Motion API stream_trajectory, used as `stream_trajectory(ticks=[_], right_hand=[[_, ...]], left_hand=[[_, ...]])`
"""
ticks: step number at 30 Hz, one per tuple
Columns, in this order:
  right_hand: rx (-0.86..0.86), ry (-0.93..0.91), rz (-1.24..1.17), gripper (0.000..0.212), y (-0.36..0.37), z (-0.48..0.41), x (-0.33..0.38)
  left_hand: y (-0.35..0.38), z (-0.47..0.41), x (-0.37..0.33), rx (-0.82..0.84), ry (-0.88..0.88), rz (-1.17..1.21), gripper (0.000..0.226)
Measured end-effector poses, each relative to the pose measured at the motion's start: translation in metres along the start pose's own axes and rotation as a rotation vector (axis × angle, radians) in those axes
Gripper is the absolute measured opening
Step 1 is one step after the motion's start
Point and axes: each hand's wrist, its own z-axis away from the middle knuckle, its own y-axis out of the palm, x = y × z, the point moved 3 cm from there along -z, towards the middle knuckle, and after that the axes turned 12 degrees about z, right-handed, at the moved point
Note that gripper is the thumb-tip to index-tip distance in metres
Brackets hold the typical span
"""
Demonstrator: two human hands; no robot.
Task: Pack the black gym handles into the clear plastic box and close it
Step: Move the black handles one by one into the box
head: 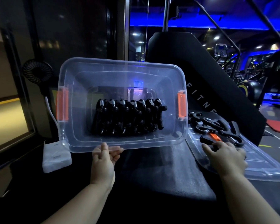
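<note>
A person stands at a dark bench [160, 178] in a gym lit with blue light, both bare forearms reaching forward.

The left hand [104, 156] is palm up with the wrist bent back. Its thumb lies over the near rim of a clear plastic box [120, 63] and its curled fingers are tucked under that rim, gripping it. The box is tipped up on its far side, so its open mouth faces the person. An orange latch [62, 105] sits on the short end above and left of this hand, and a second orange latch [182, 105] sits on the opposite end.

Inside the box, just above the left hand, a tight row of black gym handles [128, 117] with small metal springs rests against the bottom.

The right hand [225, 155] is held apart from the left, palm down, with its fingers spread forward over the clear lid [257, 165], which lies flat on the bench. Just beyond its fingertips, more loose black handles [217, 125] are scattered on the lid around a small orange piece [214, 136]. Something black shows between the fingers; whether the hand grips it cannot be told.

Left of the left hand lie a white pack [57, 156] and, higher up, a small black fan [37, 71].
</note>
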Motion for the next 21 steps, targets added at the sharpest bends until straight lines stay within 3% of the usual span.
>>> stream_trajectory(ticks=[5,9,14,18,21], right_hand=[[-0.147,-0.033,-0.175,0.048,-0.002,0.002,0.000],[-0.241,-0.088,-0.376,0.068,-0.003,0.002,-0.001],[-0.306,-0.116,-0.658,0.079,-0.010,0.007,0.001],[-0.315,-0.053,-0.731,0.068,-0.014,0.012,0.002],[-0.307,0.038,-0.820,0.073,-0.012,0.009,-0.003]], left_hand=[[0.001,0.002,-0.001,-0.005,-0.005,0.007,0.026],[0.001,0.002,-0.001,-0.008,-0.008,0.007,0.025],[0.001,0.000,0.000,0.001,-0.009,0.000,0.028],[0.001,0.000,0.000,-0.004,-0.006,0.003,0.027],[0.002,0.001,-0.001,-0.006,-0.002,-0.001,0.026]])
